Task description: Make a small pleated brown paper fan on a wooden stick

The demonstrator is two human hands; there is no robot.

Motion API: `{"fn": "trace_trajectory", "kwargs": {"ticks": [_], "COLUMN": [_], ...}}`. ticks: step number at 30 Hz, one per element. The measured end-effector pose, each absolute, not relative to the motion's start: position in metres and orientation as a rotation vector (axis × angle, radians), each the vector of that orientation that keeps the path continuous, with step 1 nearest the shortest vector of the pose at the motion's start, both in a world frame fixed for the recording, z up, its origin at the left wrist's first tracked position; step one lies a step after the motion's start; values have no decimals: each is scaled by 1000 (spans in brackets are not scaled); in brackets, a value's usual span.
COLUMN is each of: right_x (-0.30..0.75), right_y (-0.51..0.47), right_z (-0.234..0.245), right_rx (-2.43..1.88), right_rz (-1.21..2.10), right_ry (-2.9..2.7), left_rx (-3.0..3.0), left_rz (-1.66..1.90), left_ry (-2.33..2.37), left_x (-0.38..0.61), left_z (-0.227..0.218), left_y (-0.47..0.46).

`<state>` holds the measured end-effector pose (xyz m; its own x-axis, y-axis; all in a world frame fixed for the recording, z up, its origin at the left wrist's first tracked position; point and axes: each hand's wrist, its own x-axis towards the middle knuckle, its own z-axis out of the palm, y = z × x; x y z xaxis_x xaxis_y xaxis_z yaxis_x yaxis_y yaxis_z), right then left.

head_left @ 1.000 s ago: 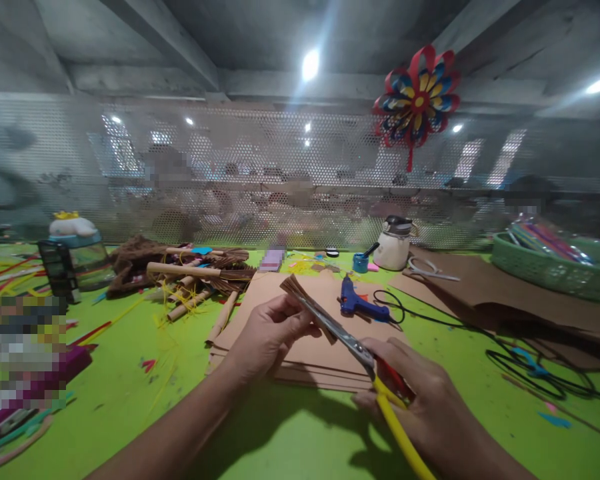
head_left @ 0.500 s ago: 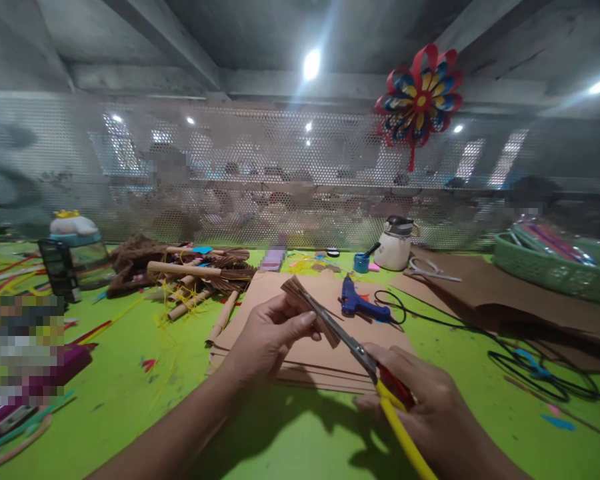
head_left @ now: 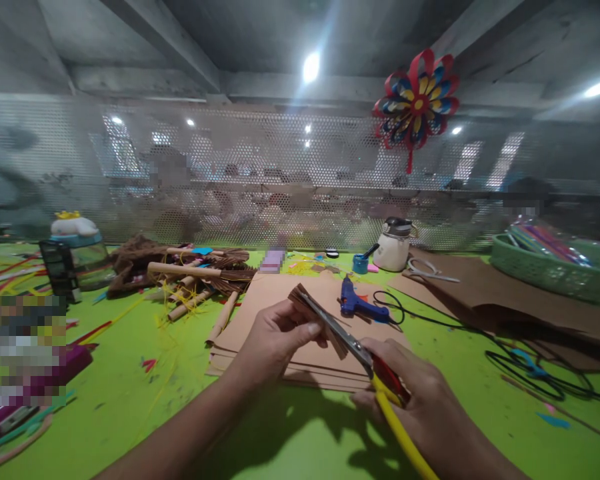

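Observation:
Pinched between the thumb and fingers of my left hand (head_left: pixel 275 337) is a folded strip of brown paper (head_left: pixel 300 295), one edge cut into a fringe. My right hand (head_left: pixel 417 387) is wrapped round the scissors (head_left: pixel 353 345), which have red and yellow handles. Their blades lie along the paper strip and point up and to the left. Beneath both hands is a stack of brown paper sheets (head_left: pixel 265 293) on the green table. A blue glue gun (head_left: pixel 357 303) rests on the sheets, just beyond the scissors.
Rolled paper sticks with fringed ends (head_left: pixel 195 270) are piled at the left. A white jug (head_left: pixel 394 245) and a small blue pot (head_left: pixel 361 263) stand at the back. The glue gun's black cord (head_left: pixel 510 380) coils at the right, near a green basket (head_left: pixel 530 270).
Both hands, with the strip and scissors, have shifted slightly down, the left hand also a little to the right. The blades still lie along the strip.

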<state>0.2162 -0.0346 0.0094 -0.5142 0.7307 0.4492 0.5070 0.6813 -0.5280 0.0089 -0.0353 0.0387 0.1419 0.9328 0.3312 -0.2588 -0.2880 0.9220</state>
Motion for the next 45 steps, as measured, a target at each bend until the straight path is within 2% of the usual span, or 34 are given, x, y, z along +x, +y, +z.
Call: {"fn": "trace_trajectory", "kwargs": {"ticks": [14, 22, 34, 39, 45], "right_x": [221, 218, 220, 235, 277], "right_y": [-29, -32, -27, -20, -16], "right_z": [-1, 5, 3, 9, 14], "right_rx": [-945, -960, -1013, -1147, -1456], "right_rz": [267, 386, 347, 215, 120], "right_ry": [-2276, -2243, -2141, -1985, -2143], "left_rx": [1289, 1324, 1275, 1223, 1220], "left_rz": [1412, 1315, 1236, 1216, 1250], "left_ry": [725, 706, 699, 757, 745], "left_x": [11, 12, 16, 13, 9], "left_z": [39, 33, 29, 23, 25], "left_y": [-36, -35, -37, -30, -26]}}
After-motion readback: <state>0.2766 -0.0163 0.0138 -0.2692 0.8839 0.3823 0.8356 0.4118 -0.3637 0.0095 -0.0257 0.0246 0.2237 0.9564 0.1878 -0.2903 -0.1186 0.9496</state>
